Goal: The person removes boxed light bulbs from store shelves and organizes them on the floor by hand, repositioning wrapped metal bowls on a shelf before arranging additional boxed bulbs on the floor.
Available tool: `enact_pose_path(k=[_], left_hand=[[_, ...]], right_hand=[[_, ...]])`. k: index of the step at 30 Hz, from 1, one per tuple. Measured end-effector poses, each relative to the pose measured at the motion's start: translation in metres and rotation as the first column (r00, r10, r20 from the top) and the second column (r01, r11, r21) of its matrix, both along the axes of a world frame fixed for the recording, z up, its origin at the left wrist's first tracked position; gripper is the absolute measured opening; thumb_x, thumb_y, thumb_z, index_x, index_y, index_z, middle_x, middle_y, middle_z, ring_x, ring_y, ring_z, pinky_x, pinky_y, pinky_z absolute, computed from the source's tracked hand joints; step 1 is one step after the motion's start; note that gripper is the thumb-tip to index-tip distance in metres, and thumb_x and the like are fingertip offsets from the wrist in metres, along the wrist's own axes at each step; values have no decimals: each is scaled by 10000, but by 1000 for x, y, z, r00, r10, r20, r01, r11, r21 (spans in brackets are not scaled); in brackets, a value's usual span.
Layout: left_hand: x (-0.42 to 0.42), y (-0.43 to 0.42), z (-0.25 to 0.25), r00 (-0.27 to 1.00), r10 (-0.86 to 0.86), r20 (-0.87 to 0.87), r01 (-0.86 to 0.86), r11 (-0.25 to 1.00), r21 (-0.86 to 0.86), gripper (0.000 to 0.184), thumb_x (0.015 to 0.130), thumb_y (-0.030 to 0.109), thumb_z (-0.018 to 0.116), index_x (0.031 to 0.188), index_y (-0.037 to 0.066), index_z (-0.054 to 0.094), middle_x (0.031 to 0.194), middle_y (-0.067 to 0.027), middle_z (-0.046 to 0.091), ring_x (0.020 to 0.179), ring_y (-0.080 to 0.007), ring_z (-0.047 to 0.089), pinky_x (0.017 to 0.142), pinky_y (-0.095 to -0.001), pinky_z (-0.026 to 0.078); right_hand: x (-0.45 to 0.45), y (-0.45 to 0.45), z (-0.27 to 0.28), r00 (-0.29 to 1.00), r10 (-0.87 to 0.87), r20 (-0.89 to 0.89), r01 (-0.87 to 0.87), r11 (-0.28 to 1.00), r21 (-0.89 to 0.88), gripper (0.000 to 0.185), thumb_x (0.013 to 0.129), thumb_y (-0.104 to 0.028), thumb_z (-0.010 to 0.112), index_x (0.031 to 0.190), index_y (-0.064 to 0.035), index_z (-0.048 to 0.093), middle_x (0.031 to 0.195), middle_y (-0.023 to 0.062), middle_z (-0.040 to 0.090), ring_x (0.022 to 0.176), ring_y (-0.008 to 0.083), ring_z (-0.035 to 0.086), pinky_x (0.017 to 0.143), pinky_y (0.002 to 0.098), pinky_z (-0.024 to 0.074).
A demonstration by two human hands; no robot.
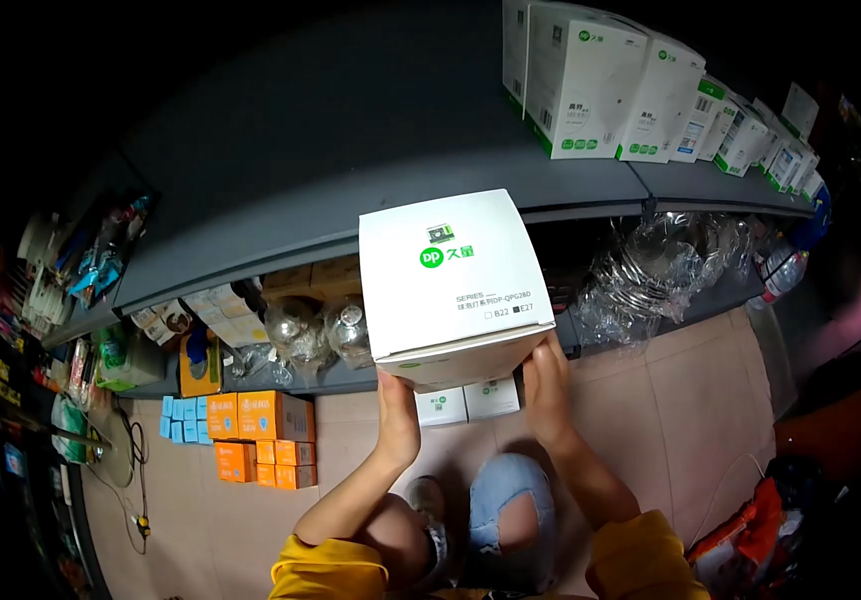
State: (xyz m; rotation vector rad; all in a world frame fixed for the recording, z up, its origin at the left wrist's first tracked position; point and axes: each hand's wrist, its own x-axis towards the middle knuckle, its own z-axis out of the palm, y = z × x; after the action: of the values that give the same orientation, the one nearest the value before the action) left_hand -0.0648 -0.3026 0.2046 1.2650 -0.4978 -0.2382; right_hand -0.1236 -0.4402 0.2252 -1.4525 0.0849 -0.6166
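Observation:
A white light bulb box (455,275) with a green logo and printed lettering is held up in front of me, its marked top face turned toward the camera. My left hand (399,412) grips it at the lower left, and my right hand (547,392) grips its lower right side. The fingers are partly hidden behind and under the box. Below it, between my forearms, two smaller white boxes (441,407) stand on the floor.
A grey shelf (280,170) spans the front, with white-and-green boxes (590,90) lined up at its right. Plastic-wrapped metal ware (640,275) fills the lower level. Orange boxes (275,415) and small blue boxes (185,418) are stacked on the floor; a cable (138,480) lies left.

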Motion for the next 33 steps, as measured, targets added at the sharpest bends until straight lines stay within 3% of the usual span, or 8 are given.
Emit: enact_pose_path(k=[7,10,12,14,18,26,29,33], left_hand=[[2,16,-63,996,54,-71,-57,997,-42,666,850,523,166,1312,53,63,1361,-91,121,1245,-207,120,1005,-347,91],[1,24,-77,996,-21,-83,23,1000,17,685,846,530,149,1307,32,60,1364,-102,95,1252,-212,93,1008,-344,68],[2,24,-82,992,-76,-100,80,996,29,693,844,533,141,1305,22,59,1366,-108,83,1254,-215,83,1009,-343,59],[0,21,-80,990,-81,-114,83,997,6,715,836,546,165,1303,14,62,1363,-117,83,1253,-218,88,1008,-344,67],[-3,27,-82,979,-162,-122,161,987,-14,660,786,360,237,1300,9,17,1362,-131,16,1257,-233,38,1009,-340,41],[-18,55,-120,849,-510,-140,520,853,47,760,687,-13,381,1295,-1,-74,1360,-159,-118,1264,-262,-63,1012,-333,-9],[-26,77,-148,776,-613,-149,630,737,244,762,682,-56,368,1299,15,-73,1363,-144,-125,1264,-256,-67,1014,-343,11],[-40,96,-170,751,-592,-294,646,749,143,663,799,-8,366,1304,39,-62,1370,-117,-101,1265,-240,-48,1015,-342,61]], right_hand=[[-6,11,-44,1000,-1,16,0,997,72,444,858,-228,276,1234,7,291,1227,88,347,1131,160,318,940,256,219],[-7,10,-55,995,-62,72,59,998,37,299,864,-66,329,1126,69,378,1126,116,415,1034,173,393,868,284,321],[-11,9,-52,987,-33,-155,29,999,-27,437,860,-247,292,1213,11,298,1188,81,375,1103,158,347,922,260,245],[-10,13,-60,987,-73,-143,85,993,83,373,865,-198,326,1173,11,351,1123,84,426,1067,159,377,896,274,283],[-14,19,-66,985,-47,-163,88,962,257,364,872,-201,341,1171,4,380,1077,83,476,1038,153,408,877,280,320],[-54,4,-88,887,89,-452,-44,993,108,366,815,-113,326,1147,23,400,1131,110,410,1093,191,361,911,255,263],[-73,5,-99,808,100,-580,-55,994,96,367,802,-96,354,1148,17,403,1106,94,418,1067,179,374,891,246,280],[-93,12,-148,769,199,-608,-86,974,210,367,809,-85,379,1166,1,400,1090,68,421,1019,170,402,867,247,304]])
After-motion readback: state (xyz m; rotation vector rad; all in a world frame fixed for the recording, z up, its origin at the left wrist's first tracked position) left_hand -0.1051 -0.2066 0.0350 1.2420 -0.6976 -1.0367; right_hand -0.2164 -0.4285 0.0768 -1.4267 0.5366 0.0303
